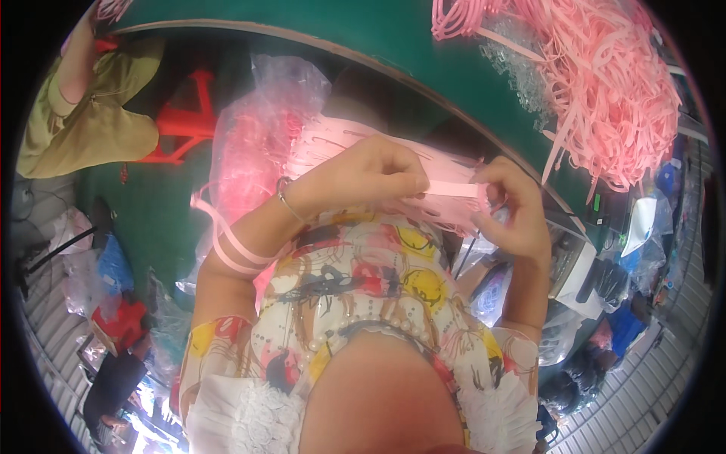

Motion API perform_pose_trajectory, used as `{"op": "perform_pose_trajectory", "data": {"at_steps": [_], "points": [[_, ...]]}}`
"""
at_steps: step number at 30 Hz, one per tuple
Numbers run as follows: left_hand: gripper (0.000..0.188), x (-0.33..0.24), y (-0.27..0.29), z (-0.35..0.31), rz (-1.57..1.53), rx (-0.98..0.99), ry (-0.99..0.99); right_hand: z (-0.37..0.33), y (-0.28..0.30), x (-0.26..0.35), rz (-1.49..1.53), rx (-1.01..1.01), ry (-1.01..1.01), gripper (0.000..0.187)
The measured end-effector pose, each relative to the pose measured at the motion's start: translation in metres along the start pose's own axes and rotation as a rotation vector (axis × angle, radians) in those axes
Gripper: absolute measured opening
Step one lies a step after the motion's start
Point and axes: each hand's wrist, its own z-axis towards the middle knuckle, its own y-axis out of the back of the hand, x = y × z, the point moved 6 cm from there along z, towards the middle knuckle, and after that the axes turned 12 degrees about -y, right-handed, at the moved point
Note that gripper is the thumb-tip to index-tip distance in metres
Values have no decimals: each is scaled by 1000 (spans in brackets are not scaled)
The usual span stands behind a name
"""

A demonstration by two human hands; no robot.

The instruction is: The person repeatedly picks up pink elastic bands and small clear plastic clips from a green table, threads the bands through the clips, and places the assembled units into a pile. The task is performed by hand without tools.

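Between both hands: pink strip (452, 188), pinched by left hand (370, 178), right hand (514, 212).

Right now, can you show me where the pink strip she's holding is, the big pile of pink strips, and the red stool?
pink strip (452, 187), head view, its flat middle between both hands
pile of pink strips (605, 83), head view, the heap's middle
red stool (185, 121), head view, its leg frame

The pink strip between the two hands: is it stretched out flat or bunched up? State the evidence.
Stretched flat: the pink strip runs straight from the left hand to the right hand.
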Motion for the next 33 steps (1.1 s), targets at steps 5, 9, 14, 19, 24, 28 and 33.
{"op": "perform_pose_trajectory", "data": {"at_steps": [5, 9, 14, 19, 24, 28, 33], "points": [[15, -14, -2, -4, 301, 7, -5, -3, -17, -19, 135, 55, -134, 15], [15, -30, -8, 0, 411, 34, -144, -6, -14, -21, 147, 56, -82, 9], [14, -29, -12, 6, 459, 70, -106, -12, -13, -16, 134, 65, -42, 6], [22, -21, -15, 17, 322, 156, 59, -17, -9, -29, 178, -31, -9, 6], [35, -19, -17, 41, 247, 193, 100, -24, -2, -49, 372, -73, -83, 7], [33, -19, -18, 52, 210, 244, 114, -28, 0, -51, 441, -86, -142, 6], [25, -22, -17, 68, 277, 252, 117, -31, -5, -56, 552, -96, -136, 6]]}}
